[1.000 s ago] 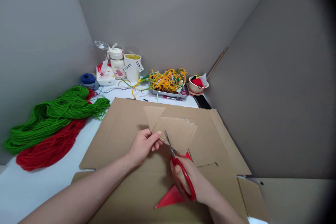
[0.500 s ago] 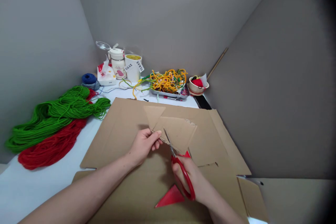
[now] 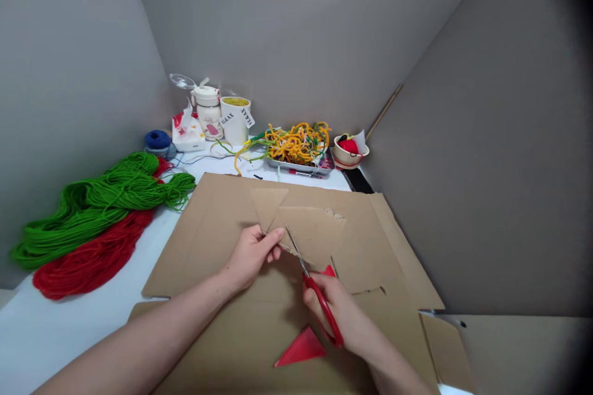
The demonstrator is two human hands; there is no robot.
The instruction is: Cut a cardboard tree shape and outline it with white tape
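Between thumb and fingers, my left hand (image 3: 254,253) pinches the near edge of a cut cardboard piece (image 3: 310,229), whose narrow triangular part points away at the upper left. My right hand (image 3: 331,302) grips red-handled scissors (image 3: 323,308), the loops around its fingers. Their blades slant up and left, lying across the piece's near edge beside my left thumb. How far apart the blades are is hard to make out. Underneath lies a large flat cardboard sheet (image 3: 204,333). A red triangle (image 3: 302,347) rests on that sheet below the scissors.
Green yarn (image 3: 102,197) and red yarn (image 3: 92,256) lie at left. Along the back stand a tissue box (image 3: 188,136), a bottle (image 3: 209,116), a white cup (image 3: 236,126), a tray (image 3: 301,166) of orange yarn and a bowl (image 3: 349,157). Grey walls enclose the table.
The cardboard piece has shifted slightly left and tilted flatter with my left hand. The scissors moved a little left with it, still at the near edge.
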